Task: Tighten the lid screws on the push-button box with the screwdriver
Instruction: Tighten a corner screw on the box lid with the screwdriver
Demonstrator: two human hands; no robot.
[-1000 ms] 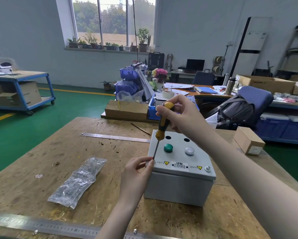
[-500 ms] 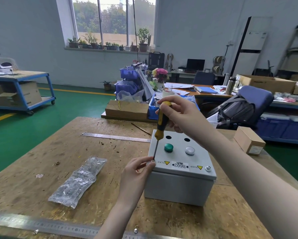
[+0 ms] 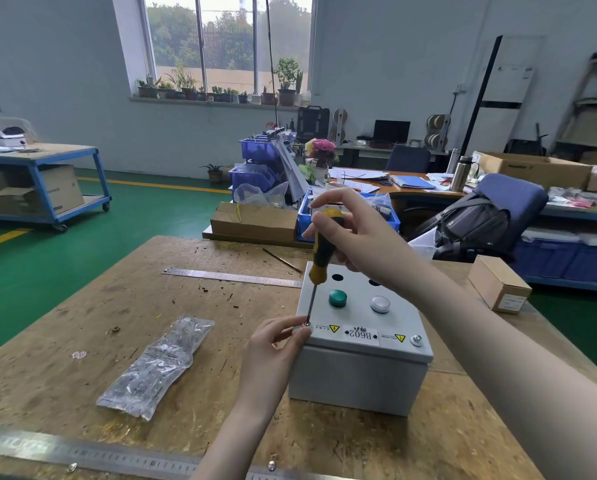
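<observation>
A grey push-button box (image 3: 359,375) stands on the wooden table (image 3: 151,306), with a green button (image 3: 337,298) and a white button (image 3: 380,303) on its lid. My right hand (image 3: 352,233) grips the yellow-and-black handle of a screwdriver (image 3: 321,258), which stands nearly upright. Its tip sits on the screw (image 3: 306,323) at the lid's near-left corner. My left hand (image 3: 273,348) pinches around that screw and the shaft's tip with thumb and fingers. Another screw (image 3: 417,339) shows at the near-right corner.
A clear plastic bag (image 3: 158,365) of small parts lies left of the box. A steel ruler (image 3: 231,277) lies behind it, and a longer one (image 3: 82,455) runs along the near edge. A small cardboard box (image 3: 499,289) sits at the table's right edge. Loose screws (image 3: 272,465) lie near the front.
The screwdriver's tip has settled onto the near-left corner screw. My right hand has shifted its fingers slightly on the handle, and my left fingers have closed in around the screw.
</observation>
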